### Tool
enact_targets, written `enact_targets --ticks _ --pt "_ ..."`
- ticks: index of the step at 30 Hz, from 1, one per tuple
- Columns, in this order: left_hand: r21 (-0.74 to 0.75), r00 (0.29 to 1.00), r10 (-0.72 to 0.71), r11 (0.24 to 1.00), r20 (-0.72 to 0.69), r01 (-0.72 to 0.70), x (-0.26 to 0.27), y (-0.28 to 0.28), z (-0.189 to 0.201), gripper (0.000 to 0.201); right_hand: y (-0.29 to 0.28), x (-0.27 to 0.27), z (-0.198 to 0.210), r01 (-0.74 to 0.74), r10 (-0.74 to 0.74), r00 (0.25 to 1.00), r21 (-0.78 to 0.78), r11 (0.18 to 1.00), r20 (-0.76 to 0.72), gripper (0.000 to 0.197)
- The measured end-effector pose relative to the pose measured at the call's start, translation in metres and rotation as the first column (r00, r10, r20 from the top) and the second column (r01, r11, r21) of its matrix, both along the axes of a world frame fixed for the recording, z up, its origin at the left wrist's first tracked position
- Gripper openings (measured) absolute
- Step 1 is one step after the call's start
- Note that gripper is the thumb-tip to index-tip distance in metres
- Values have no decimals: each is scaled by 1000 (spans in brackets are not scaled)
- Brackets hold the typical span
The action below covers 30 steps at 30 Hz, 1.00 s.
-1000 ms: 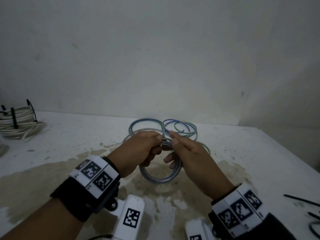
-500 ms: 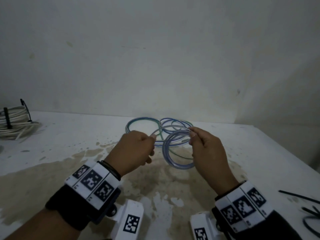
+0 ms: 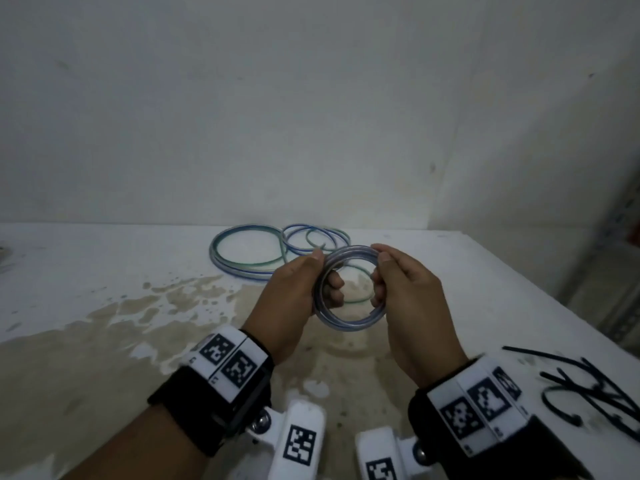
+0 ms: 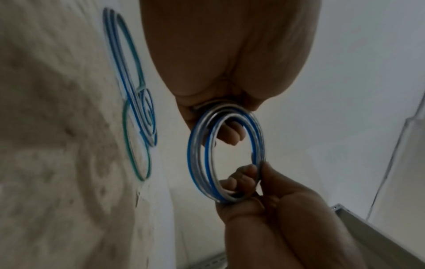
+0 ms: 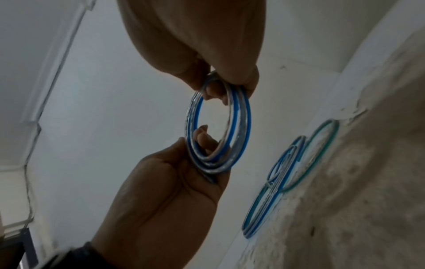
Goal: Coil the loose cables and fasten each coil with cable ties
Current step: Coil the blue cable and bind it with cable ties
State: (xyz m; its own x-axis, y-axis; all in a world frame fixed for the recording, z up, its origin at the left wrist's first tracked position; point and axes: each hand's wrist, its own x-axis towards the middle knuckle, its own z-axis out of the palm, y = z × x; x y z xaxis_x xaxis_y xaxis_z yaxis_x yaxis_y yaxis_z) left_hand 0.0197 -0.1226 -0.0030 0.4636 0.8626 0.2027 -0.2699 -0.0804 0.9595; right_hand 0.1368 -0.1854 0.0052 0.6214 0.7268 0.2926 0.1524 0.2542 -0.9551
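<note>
A small coil of clear cable with a blue stripe (image 3: 349, 323) hangs above the table, held upright between both hands. My left hand (image 3: 323, 275) grips its left side, thumb on the outside and fingers through the ring. My right hand (image 3: 379, 271) pinches the right side the same way. The left wrist view shows the coil (image 4: 195, 163) below my left hand (image 4: 230, 72). In the right wrist view the coil (image 5: 243, 127) hangs under my right hand (image 5: 195, 36). Loose blue and green cable loops (image 3: 246, 261) lie flat on the table behind the hands.
Several black cable ties (image 3: 588, 393) lie on the table at the right, near its edge. The white table (image 3: 104, 271) carries a large brown stain in the middle. A wall stands close behind the loose loops.
The loops between the hands have been gathered into one tight ring, now held on opposite sides. The view has swung right: the white tied coil at far left has left the frame.
</note>
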Motion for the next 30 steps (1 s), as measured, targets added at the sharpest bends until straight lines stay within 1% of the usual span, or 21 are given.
enact_targets --ticks 3,6,8,10,12,15,18,20,21,22,23,24,25,26,27,28,29,30 --pt "-18 1000 9 1000 -3 -9 14 -9 -2 41 -3 4 -5 16 -16 986 4 1000 -166 20" --pt "-4 999 49 999 -17 -49 24 -14 -3 40 -4 7 -9 33 -26 968 26 999 -251 21" --pt "-64 999 41 997 12 -41 30 -15 -5 35 -6 10 -9 48 -35 952 34 998 -305 20" --pt "-164 999 -2 986 53 11 37 -16 -7 30 -9 15 -10 69 -52 934 35 997 -353 20" --pt "-242 991 -55 967 120 83 44 -17 -10 28 -11 21 -11 89 -84 933 0 996 -349 20" --pt "-293 974 -125 940 187 176 51 -19 -16 29 -17 29 -14 79 -90 932 -46 996 -351 21" --pt "-359 949 -182 893 259 270 53 -18 -20 29 -23 35 -16 7 -41 930 -94 996 -365 21" --pt "-408 944 -187 866 272 289 52 -16 -22 29 -28 37 -14 -66 10 937 -151 986 -350 21" --pt "-423 945 -184 859 270 288 51 -15 -23 29 -30 39 -14 -97 28 947 -201 975 -320 20" --pt "-428 948 -180 859 263 282 50 -14 -25 29 -32 40 -14 -114 42 965 -270 956 -259 21" --pt "-427 953 -174 864 248 269 49 -14 -26 29 -34 44 -12 -100 46 986 -351 931 -159 23" --pt "-420 959 -168 871 230 253 48 -13 -27 30 -37 50 -9 -51 53 999 -442 896 -9 29" --pt "-413 963 -162 879 213 239 46 -12 -29 30 -41 59 -5 31 69 983 -521 853 172 38" --pt "-407 966 -158 884 203 230 44 -12 -30 29 -48 69 1 144 91 927 -570 809 364 42" --pt "-405 968 -154 887 196 223 42 -10 -32 29 -57 79 11 270 111 836 -579 770 537 40" --pt "-404 970 -154 888 190 221 40 -9 -34 28 -66 91 21 373 138 738 -570 732 660 34" --pt "-403 970 -156 889 184 220 39 -9 -36 26 -77 103 30 448 177 667 -579 681 724 28" --pt "-399 971 -160 890 180 220 38 -8 -38 25 -87 114 37 501 229 631 -615 609 741 25"
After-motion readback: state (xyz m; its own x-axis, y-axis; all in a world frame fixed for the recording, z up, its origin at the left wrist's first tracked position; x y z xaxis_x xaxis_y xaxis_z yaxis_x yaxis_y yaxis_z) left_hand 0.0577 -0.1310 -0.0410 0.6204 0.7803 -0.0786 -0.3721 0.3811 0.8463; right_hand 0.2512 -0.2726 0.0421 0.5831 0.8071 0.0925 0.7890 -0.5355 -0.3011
